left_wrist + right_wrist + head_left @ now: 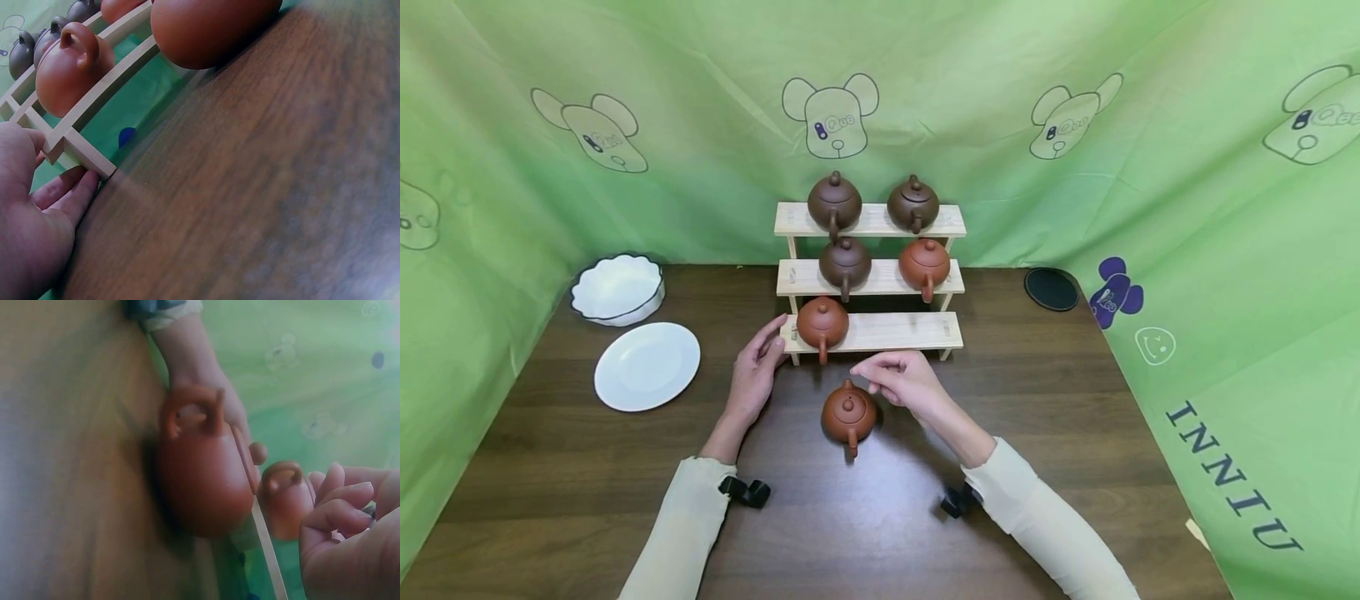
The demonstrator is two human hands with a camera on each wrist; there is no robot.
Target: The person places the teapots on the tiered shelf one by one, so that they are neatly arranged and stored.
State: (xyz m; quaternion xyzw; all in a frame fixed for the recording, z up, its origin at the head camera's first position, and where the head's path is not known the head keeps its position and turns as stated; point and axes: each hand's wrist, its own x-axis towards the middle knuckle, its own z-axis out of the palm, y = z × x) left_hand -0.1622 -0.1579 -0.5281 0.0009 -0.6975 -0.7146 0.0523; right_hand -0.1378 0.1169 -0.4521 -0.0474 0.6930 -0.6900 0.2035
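Observation:
A reddish-brown teapot (848,415) stands on the table in front of a three-tier wooden rack (898,332), spout toward the rack and handle toward me. My right hand (901,382) hovers beside and above its spout with loosely curled fingers (340,509); nothing shows in its grasp. With my left hand (754,371) I hold the left end of the rack's lowest tier, fingers (72,190) against its leg. Near that end sits another reddish-brown teapot (822,323). The middle tier bears a dark brown teapot (845,265) and a red-brown teapot (924,265).
Two dark brown teapots, one left (834,204) and one right (913,205), stand on the top tier. A white scalloped bowl (621,292) and a white plate (647,367) lie at the left. A black round coaster (1051,289) is at the back right. Green cloth (925,50) surrounds the table.

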